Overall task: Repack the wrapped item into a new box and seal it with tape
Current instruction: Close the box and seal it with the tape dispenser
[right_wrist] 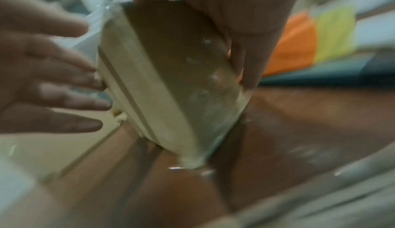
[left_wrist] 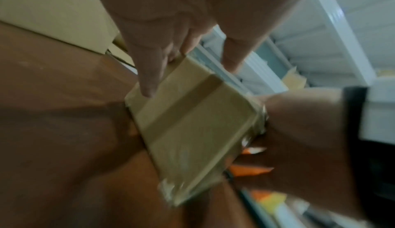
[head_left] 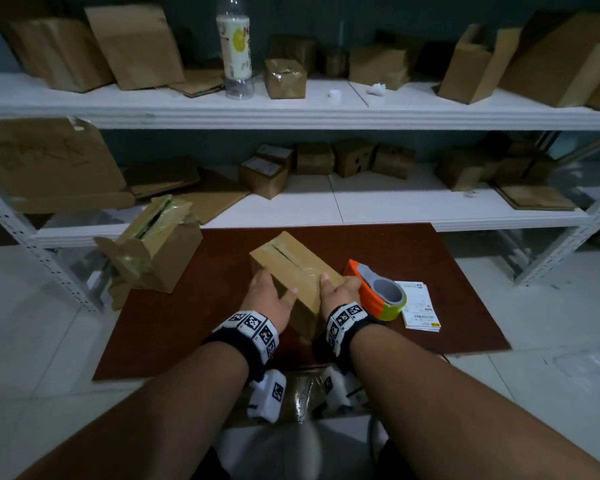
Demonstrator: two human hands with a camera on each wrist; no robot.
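Observation:
A small brown cardboard box (head_left: pixel 291 261) sits on the dark red mat (head_left: pixel 187 323), its top seam running away from me, with shiny clear tape over its near end. My left hand (head_left: pixel 269 296) presses straight, spread fingers against the box's left side. My right hand (head_left: pixel 340 289) holds the right side, thumb on top. The wrist views are blurred. The left wrist view shows the box (left_wrist: pixel 192 127) below my left fingers (left_wrist: pixel 147 83). In the right wrist view the box (right_wrist: pixel 171 79) stands between the left hand (right_wrist: pixel 42 79) and the right hand (right_wrist: pixel 235 12). The wrapped item is not visible.
An orange and green tape dispenser (head_left: pixel 374 292) lies just right of my right hand, with printed labels (head_left: pixel 420 306) beyond it. A torn open box (head_left: pixel 153 251) stands at the mat's left rear corner. White shelves (head_left: pixel 326 112) behind hold several cardboard boxes and a bottle (head_left: pixel 234 46).

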